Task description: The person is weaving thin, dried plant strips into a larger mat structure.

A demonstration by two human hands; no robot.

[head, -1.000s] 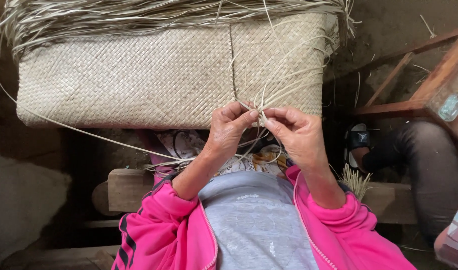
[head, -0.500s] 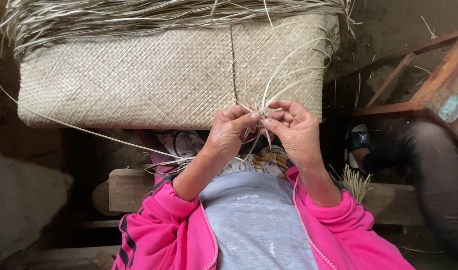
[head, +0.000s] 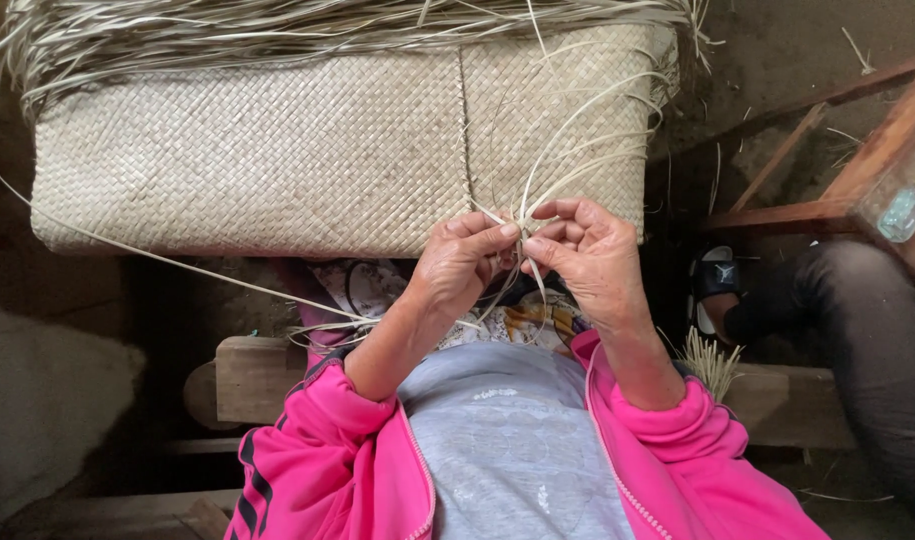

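The left hand (head: pixel 464 262) and right hand (head: pixel 584 252) meet fingertip to fingertip at the near edge of a woven mat (head: pixel 277 150), both pinched shut on thin pale straw strips (head: pixel 537 180) that arc up from between them over the mat. A bench (head: pixel 267 375) lies below the wrists, a bottle (head: pixel 905 207) far right.

Soft, even daylight falls on the woven mat (head: pixel 277 150), which is well exposed and sharp, without glare. Below the mat's near edge lies deep shadow. Toward the frame's corners, detail dims and lines bend slightly.
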